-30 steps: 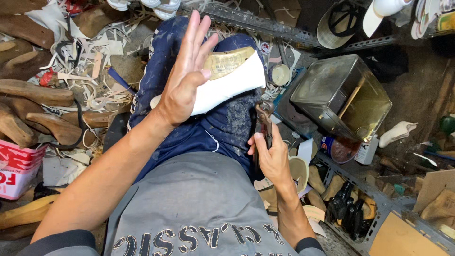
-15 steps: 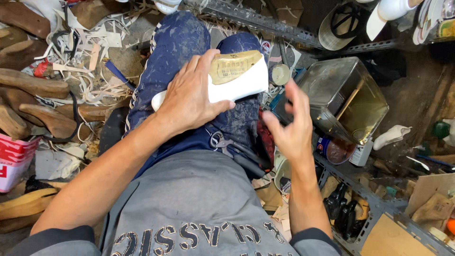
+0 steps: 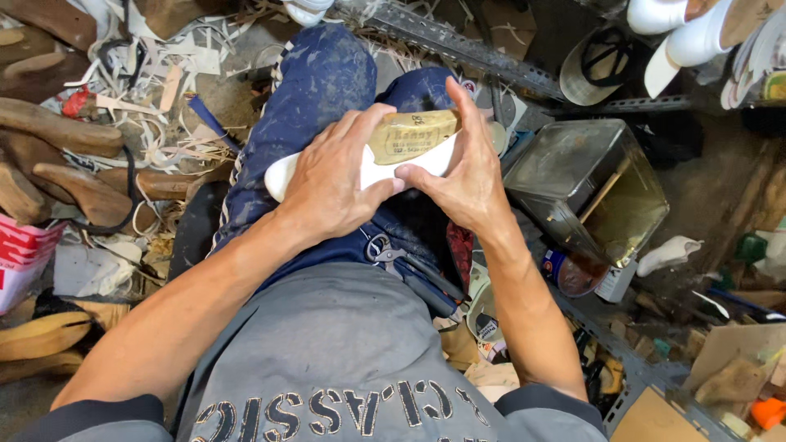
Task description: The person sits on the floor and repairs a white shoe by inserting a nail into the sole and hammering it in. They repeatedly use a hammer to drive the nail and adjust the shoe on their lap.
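Note:
A white shoe upper with a tan insole (image 3: pixel 409 143) lies sole-up across my lap, on blue stained trousers. My left hand (image 3: pixel 332 180) presses down on its middle and heel end, fingers wrapped over it. My right hand (image 3: pixel 458 172) grips the toe end from the right, fingers curled over the insole. A pair of pliers (image 3: pixel 413 274) rests on my lap just below the hands, touched by neither hand.
A metal tin (image 3: pixel 594 192) with a stick in it stands at right, a small can (image 3: pixel 569 274) below it. Wooden shoe lasts (image 3: pixel 57 135) and scrap strips cover the floor at left. White shoes (image 3: pixel 684 33) sit on a metal rack at top right.
My left hand dropped from raised and spread to gripping the shoe. My right hand let go of the pliers, rose from beside my lap and took hold of the shoe's toe end.

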